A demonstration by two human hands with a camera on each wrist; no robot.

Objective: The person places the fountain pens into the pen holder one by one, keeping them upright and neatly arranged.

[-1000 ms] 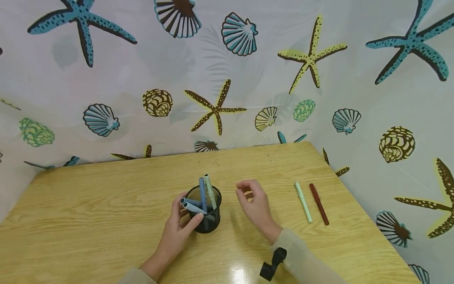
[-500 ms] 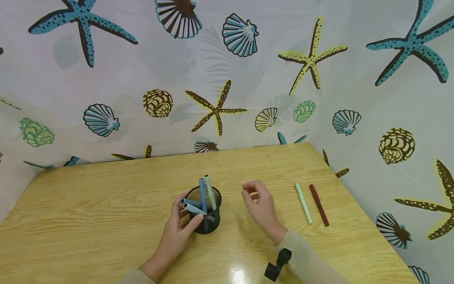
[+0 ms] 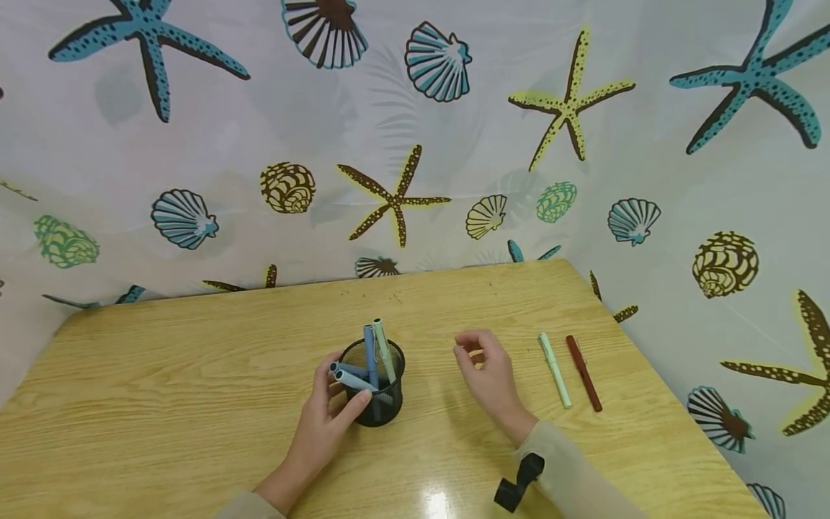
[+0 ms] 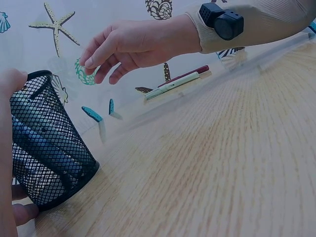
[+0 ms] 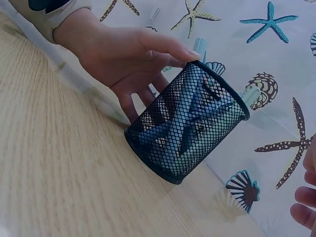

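Observation:
My left hand (image 3: 322,418) grips a black mesh pen cup (image 3: 381,412) from its left side, thumb at the near rim and fingers round the far side. The cup stands upright on the table. Several pens lean in it: blue ones (image 3: 370,353) and a pale green one (image 3: 384,349). To the cup's right, my right hand (image 3: 491,375) hovers over the table with loosely bent fingers and nothing in them. Nearest to it on the right lies a light green pen (image 3: 555,370), with a dark red pen (image 3: 584,373) beside it, also visible in the left wrist view (image 4: 198,70).
The wooden table (image 3: 194,375) reaches back to a white curtain (image 3: 246,130) printed with shells and starfish. That curtain also closes off the right side, close to the table's slanting right edge. A black strap (image 3: 519,481) hangs from the right sleeve.
My right hand has drifted rightward, away from the cup and closer to the loose pens. My left hand, the cup and the pens have stayed where they were.

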